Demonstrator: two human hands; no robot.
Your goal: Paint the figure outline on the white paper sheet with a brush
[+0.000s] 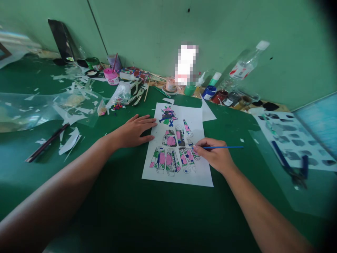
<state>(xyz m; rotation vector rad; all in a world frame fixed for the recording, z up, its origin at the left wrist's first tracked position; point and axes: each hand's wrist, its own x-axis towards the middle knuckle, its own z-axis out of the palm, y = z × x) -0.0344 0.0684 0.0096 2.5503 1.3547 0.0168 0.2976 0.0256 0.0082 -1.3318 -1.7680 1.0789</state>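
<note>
A white sheet of paper (151, 161) lies on the green table, printed with outlined puppet-like figure parts coloured pink, green, blue and dark grey. My right hand (214, 153) pinches a thin paintbrush (229, 147) with a blue handle. The brush tip is over the sheet, at or just above the dark patch near its middle; whether it touches I cannot tell. My left hand (137, 130) lies flat with fingers spread, its fingertips at the sheet's left edge.
Paint jars, including a pink one (111, 76) and a blue one (210, 92), line the wall with a plastic bottle (242, 66) and a blurred-out bright phone-like shape (186, 63). Paper scraps and a plastic sheet (31, 110) lie left. Blue-handled pliers (292, 170) lie right.
</note>
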